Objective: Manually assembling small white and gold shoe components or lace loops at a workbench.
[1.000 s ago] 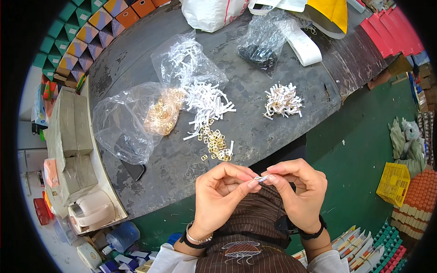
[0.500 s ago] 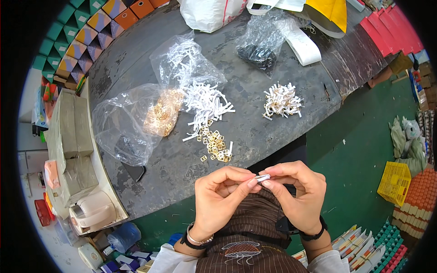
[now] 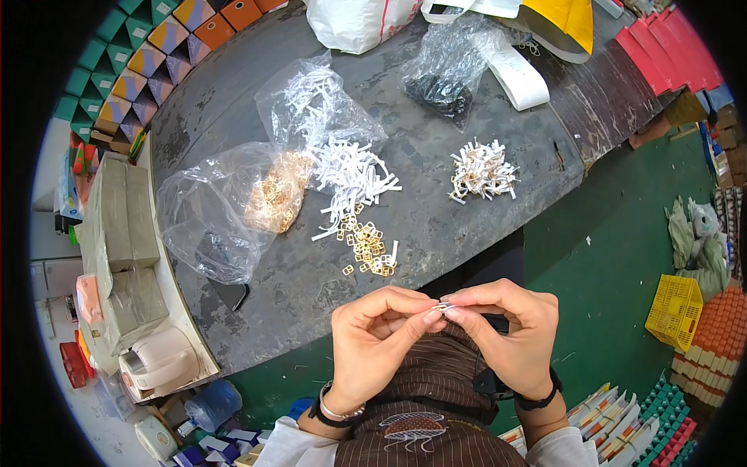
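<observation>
My left hand (image 3: 379,338) and my right hand (image 3: 504,331) meet above my lap, just off the table's near edge. Between their pinched thumbs and forefingers is a small buckle with a white strip (image 3: 443,307), mostly covered by my fingertips. Loose gold buckles (image 3: 366,247) lie on the table ahead of my left hand. Behind them spreads a heap of white strips (image 3: 354,177), partly spilling from a clear bag (image 3: 284,97). Farther right sits a pile of white strips with gold buckles (image 3: 483,171).
The dark worktable (image 3: 420,226) also carries a clear bag of gold buckles (image 3: 278,191), a bag with black contents (image 3: 443,89), a white roll of band (image 3: 517,82) and a black flat object (image 3: 228,295). A yellow crate (image 3: 674,313) stands on the green floor at right.
My fingertips have closed in over the white strip, so less of it shows. My right hand has shifted slightly toward the left one. The table piles look the same.
</observation>
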